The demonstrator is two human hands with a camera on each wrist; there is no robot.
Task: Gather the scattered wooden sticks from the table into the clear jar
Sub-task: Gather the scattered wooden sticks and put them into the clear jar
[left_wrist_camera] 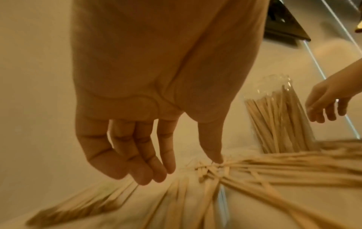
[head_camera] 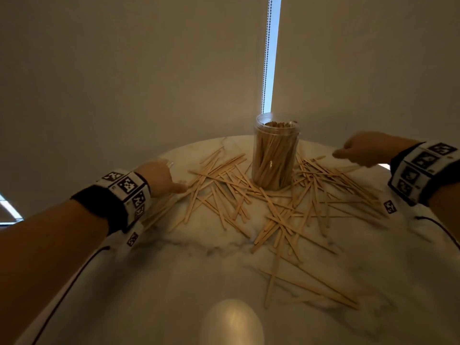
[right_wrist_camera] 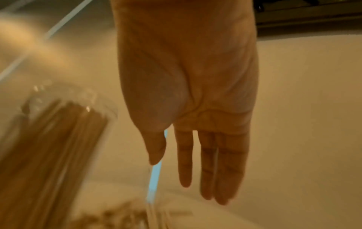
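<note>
A clear jar [head_camera: 275, 153] packed with upright wooden sticks stands at the far middle of the round marble table [head_camera: 174, 270]. Many loose wooden sticks [head_camera: 273, 210] lie scattered around it and toward me. My left hand [head_camera: 164, 179] hovers low at the left edge of the scatter, fingers relaxed and empty; in the left wrist view its thumb tip [left_wrist_camera: 217, 159] touches the stick ends [left_wrist_camera: 205, 170]. My right hand [head_camera: 358, 150] reaches over the sticks right of the jar, fingers straight and empty [right_wrist_camera: 207, 167]. The jar [right_wrist_camera: 49, 147] shows blurred at its left.
A pale wall rises behind the table, with a bright window slit and bead chain [head_camera: 267, 58] above the jar. A lamp glare [head_camera: 231, 322] shines on the near tabletop. Black cables [head_camera: 438, 227] trail from both wrist bands.
</note>
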